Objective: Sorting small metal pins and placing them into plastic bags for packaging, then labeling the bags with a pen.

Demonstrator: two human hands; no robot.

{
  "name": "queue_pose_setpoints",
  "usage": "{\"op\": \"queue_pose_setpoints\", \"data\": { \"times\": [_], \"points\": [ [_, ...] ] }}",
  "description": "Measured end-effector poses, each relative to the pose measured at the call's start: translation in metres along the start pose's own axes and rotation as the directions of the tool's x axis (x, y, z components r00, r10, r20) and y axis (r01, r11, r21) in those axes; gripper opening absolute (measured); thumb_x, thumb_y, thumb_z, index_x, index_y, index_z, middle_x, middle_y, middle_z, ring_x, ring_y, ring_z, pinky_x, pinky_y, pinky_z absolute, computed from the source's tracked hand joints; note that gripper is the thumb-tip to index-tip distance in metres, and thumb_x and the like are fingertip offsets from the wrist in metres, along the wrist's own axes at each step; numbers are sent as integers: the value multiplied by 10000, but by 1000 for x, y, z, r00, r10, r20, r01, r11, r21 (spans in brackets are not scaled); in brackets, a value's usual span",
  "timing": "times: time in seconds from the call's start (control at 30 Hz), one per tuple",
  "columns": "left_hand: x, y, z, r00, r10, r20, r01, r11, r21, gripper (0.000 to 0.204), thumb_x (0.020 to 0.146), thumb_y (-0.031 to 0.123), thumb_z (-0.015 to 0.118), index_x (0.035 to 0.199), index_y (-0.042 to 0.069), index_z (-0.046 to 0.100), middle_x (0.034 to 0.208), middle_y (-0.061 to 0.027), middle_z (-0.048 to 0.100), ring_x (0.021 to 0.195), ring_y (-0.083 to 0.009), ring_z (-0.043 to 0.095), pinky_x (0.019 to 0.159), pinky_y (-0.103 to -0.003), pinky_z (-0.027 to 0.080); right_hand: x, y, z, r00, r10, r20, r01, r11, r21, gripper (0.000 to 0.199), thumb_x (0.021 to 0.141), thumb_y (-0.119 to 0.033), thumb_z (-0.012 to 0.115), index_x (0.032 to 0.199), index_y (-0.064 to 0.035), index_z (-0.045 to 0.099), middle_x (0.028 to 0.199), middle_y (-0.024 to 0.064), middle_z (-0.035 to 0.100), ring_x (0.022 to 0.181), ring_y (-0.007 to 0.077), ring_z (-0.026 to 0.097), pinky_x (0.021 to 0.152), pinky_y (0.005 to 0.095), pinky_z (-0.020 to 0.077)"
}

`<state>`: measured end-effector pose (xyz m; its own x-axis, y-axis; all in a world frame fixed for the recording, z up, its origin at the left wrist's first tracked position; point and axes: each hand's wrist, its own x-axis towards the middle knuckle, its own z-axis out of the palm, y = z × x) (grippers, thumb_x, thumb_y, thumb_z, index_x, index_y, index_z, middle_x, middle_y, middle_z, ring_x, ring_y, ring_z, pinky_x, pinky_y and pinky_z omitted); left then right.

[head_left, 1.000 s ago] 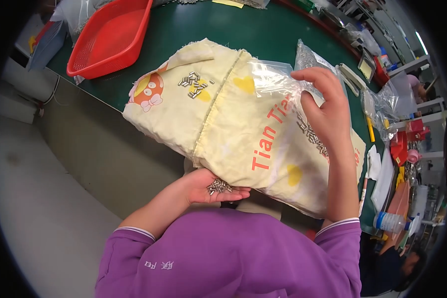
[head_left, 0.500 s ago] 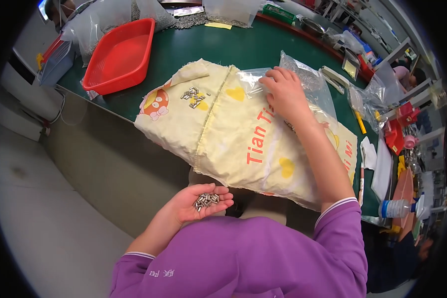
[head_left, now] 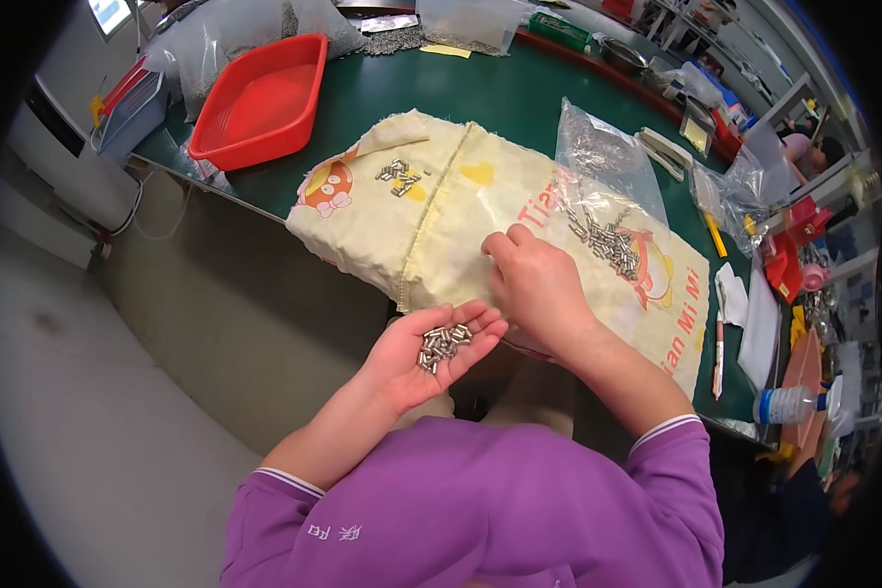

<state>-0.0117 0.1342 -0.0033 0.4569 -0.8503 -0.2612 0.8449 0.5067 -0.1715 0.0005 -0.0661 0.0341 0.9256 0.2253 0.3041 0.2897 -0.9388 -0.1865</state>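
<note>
My left hand [head_left: 416, 361] is palm up and cupped around a heap of small metal cylinders [head_left: 444, 347]. Just beyond its fingertips, my right hand [head_left: 539, 284] is closed, its fingers curled over the edge of a thin clear plastic bag that barely shows against the cloth. Both are at the near side of a pale yellow printed cloth cushion [head_left: 363, 230]. A small group of metal cylinders [head_left: 399, 177] lies on its left part. To the right, a larger scatter of cylinders [head_left: 608, 242] rests on the cloth.
A red plastic basket [head_left: 265, 103] stands at the back left of the green table [head_left: 412, 88]. Behind the cushion lies a clear bag of metal parts [head_left: 603, 152]. A white stapler-like tool [head_left: 664, 154], a pen [head_left: 719, 360] and a water bottle [head_left: 786, 406] line the right side.
My right hand has come back toward me and left, drawing the clear plastic off its spot and uncovering the scattered cylinders. My left hand has risen toward the cushion with its cylinders.
</note>
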Motion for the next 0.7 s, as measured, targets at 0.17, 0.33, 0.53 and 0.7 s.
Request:
{"op": "queue_pose_setpoints", "data": {
  "times": [0.17,0.33,0.53,0.7],
  "points": [
    [17,-7,3,989,147,-14,-147,989,3,362,1023,120,352,1279,-113,459,1253,-262,549,1184,-359,588,1042,-428,519,-14,-8,-20,988,77,131,-104,970,218,266,799,-69,645,1063,-53,613,950,149,628,811,339,659,703,437,527],
    [25,-20,26,904,351,-245,-310,932,189,355,1016,96,343,1263,-140,437,1258,-272,533,1195,-375,572,1056,-443,508,-21,-2,-23,986,112,125,-147,934,326,245,846,-73,615,1083,-17,635,1045,193,636,885,375,661,777,448,534],
    [42,-33,38,808,484,-336,-432,875,221,318,1010,78,346,1234,-137,418,1192,-232,534,1168,-366,550,1063,-481,492,-23,1,-24,986,117,117,-151,924,352,251,888,-85,561,1098,4,664,1121,238,624,989,398,636,875,458,510],
    [68,-35,51,747,583,-319,-480,805,347,231,1008,71,346,1146,-91,435,1129,-195,539,1053,-311,575,981,-460,506,-9,16,-29,968,160,196,-227,890,395,291,864,-106,553,1092,14,689,1063,243,638,974,401,634,895,443,505]
  ]
}}
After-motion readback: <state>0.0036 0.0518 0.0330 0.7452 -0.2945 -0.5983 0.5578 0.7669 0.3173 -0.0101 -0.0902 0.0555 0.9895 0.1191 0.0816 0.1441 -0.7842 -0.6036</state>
